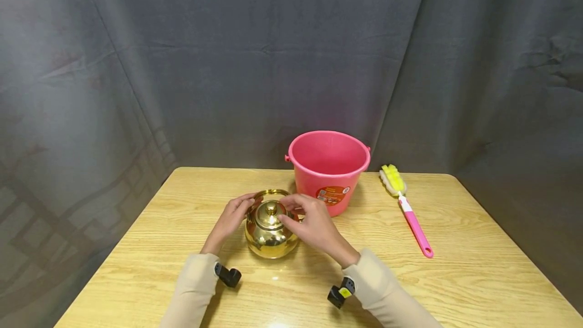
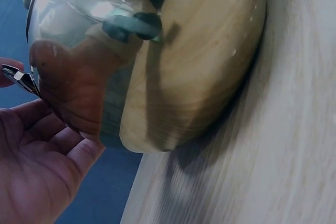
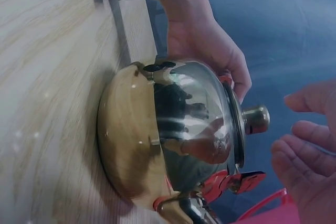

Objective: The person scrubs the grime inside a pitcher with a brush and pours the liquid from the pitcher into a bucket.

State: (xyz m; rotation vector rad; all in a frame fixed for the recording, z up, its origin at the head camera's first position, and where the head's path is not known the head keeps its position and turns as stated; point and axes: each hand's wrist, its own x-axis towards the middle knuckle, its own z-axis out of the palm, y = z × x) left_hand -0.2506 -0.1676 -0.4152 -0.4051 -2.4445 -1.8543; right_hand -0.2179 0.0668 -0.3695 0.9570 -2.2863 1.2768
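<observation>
A shiny gold-coloured kettle (image 1: 272, 245) stands upright on the table with its lid (image 1: 265, 220) on. Its handle is folded down toward the back. My left hand (image 1: 230, 217) holds the kettle's left side, thumb and fingers around the handle's lug, as the left wrist view shows. Over the kettle's right side is my right hand (image 1: 317, 222), fingers spread and slightly bent. In the right wrist view those fingers are apart from the round lid knob (image 3: 256, 119) and hold nothing. The spout (image 3: 185, 209) points to the right, mostly covered by the right hand in the head view.
Behind the kettle, to the right, stands a pink bucket (image 1: 306, 182) with an orange label. Farther right lies a brush (image 1: 416, 228) with a pink handle and a yellow-and-white sponge head. Grey curtains (image 1: 268, 65) hang behind the wooden table (image 1: 150, 267).
</observation>
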